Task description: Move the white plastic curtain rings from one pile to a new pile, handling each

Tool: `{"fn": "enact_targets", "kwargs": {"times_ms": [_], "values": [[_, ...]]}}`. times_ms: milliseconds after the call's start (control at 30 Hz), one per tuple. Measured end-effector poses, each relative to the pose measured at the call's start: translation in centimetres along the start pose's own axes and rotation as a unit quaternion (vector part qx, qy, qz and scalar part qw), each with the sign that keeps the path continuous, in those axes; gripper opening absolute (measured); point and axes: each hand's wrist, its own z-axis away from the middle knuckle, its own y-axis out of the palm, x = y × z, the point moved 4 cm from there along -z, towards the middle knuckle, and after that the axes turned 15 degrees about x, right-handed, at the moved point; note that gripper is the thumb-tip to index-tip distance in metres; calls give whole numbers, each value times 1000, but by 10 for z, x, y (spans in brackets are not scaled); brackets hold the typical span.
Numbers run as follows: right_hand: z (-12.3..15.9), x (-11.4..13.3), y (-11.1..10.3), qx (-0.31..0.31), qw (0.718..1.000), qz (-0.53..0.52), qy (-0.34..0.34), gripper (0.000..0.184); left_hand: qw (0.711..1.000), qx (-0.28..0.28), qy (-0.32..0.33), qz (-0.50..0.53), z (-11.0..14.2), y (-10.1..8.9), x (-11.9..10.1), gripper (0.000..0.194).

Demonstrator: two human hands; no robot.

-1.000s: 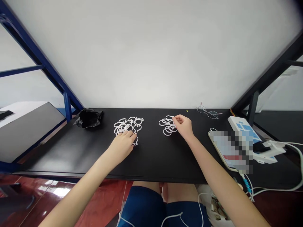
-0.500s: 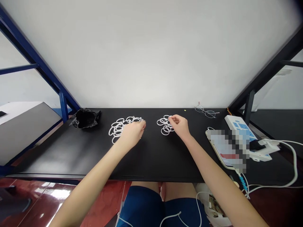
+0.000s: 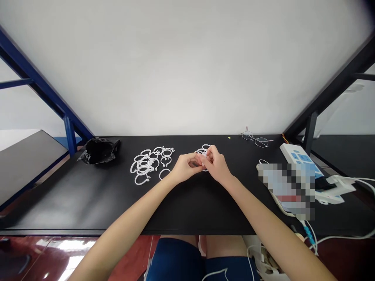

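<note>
Both hands meet over the black table, fingertips touching. My left hand (image 3: 185, 168) is closed in a pinch. My right hand (image 3: 218, 166) is also closed, thumb and fingers pressed together against the left fingertips. Whatever they hold is hidden by the fingers. Behind and beneath them lies a small group of white rings (image 3: 207, 146), partly covered. To the left of my left hand is a larger loose pile of white rings (image 3: 145, 160), each with a small knob or eyelet. One single ring (image 3: 161, 173) lies close to my left wrist.
A crumpled black plastic bag (image 3: 84, 157) stands open at the left on the black table (image 3: 73, 203). Eyeglasses (image 3: 261, 142) lie at the back right. A phone (image 3: 275, 195), partly blurred out, a power strip (image 3: 295, 156) and white cables (image 3: 348, 236) occupy the right side.
My left hand has moved right, away from the larger ring pile, to meet my right hand. My right hand has shifted slightly left and covers more of the smaller group. The view has shifted slightly.
</note>
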Motion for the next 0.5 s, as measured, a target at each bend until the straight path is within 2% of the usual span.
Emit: {"fn": "enact_targets", "kwargs": {"times_ms": [67, 167, 333, 500], "values": [[0, 2, -1, 32, 998, 45, -1, 36, 999, 10, 3, 43, -1, 2, 2, 18], [-1, 5, -2, 95, 989, 110, -11, 46, 995, 43, 3, 95, -3, 5, 4, 23], [-1, 2, -10, 59, 987, 146, 6, 50, 980, 119, 14, 157, -2, 6, 1, 22], [-3, -2, -6, 121, 987, 105, -28, 49, 972, 167, 1, 165, 0, 13, 3, 25]]}}
